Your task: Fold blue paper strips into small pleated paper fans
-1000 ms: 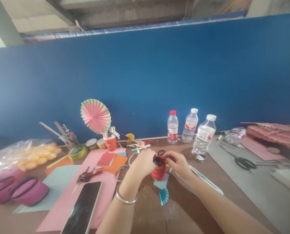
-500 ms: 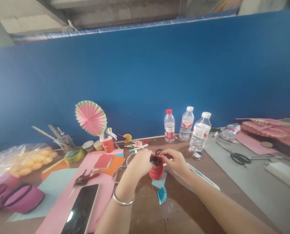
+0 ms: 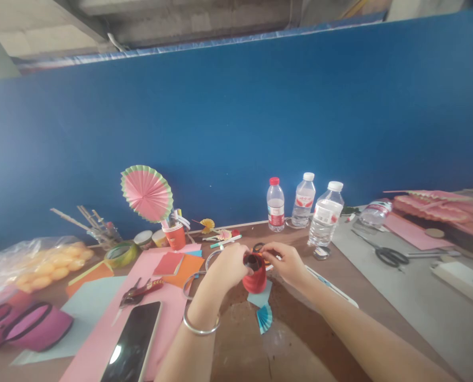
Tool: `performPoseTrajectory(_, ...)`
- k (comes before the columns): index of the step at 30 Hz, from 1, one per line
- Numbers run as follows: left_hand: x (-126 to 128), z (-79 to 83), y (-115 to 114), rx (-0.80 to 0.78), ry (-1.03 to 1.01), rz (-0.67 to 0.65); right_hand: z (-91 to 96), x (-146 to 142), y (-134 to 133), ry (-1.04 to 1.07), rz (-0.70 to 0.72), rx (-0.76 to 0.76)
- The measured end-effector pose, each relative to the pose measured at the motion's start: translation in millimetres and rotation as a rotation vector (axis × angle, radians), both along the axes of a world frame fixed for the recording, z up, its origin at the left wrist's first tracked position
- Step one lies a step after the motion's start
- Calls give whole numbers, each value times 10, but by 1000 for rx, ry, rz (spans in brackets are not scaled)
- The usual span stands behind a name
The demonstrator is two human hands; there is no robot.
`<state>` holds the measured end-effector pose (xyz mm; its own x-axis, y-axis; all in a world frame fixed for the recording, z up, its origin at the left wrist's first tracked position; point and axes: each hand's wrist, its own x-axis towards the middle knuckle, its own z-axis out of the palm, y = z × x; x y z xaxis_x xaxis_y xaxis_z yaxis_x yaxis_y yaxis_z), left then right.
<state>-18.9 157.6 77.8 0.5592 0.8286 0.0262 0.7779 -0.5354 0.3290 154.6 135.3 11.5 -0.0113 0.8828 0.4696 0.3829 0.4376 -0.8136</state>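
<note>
A small red cup-shaped container with a dark inside stands on the table in front of me. My left hand is closed on its left rim. At the far right of the rim, my right hand has its thumb and index finger pinched together; what lies between them is too small to make out. Black and orange scissor-like handles show just behind the rim, partly hidden. Under and before the container lie a light blue paper piece and a pleated blue paper fan.
To the left are a phone, pink paper, keys and a red cup with a pleated pink fan. Water bottles stand behind; scissors lie right.
My right hand's fingers have shifted slightly at the rim, and more of the orange handle shows beside them. My left hand and the red container stay in place.
</note>
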Motion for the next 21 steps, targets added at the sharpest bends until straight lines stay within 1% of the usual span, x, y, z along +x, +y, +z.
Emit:
performPoseTrajectory(3, 1, 2, 0, -2, 0, 2, -20, 10, 15, 6, 9, -15)
performPoseTrajectory(5, 1, 5, -1, -3, -1, 4, -13, 17, 15, -29, 12, -6)
performPoseTrajectory(10, 7, 5, -9, -5, -3, 20, 91, 0, -12, -175, 59, 34)
performPoseTrajectory(13, 10, 2, -16, -11, -5, 30, 147, -36, -20, -217, 91, 12)
performPoseTrajectory(16, 7, 6, -19, -14, -7, 40, 155, -66, -7, -203, 87, -39)
performPoseTrajectory(21, 4, 22, -27, -21, -11, 51, 109, -58, 39, -132, 94, -90)
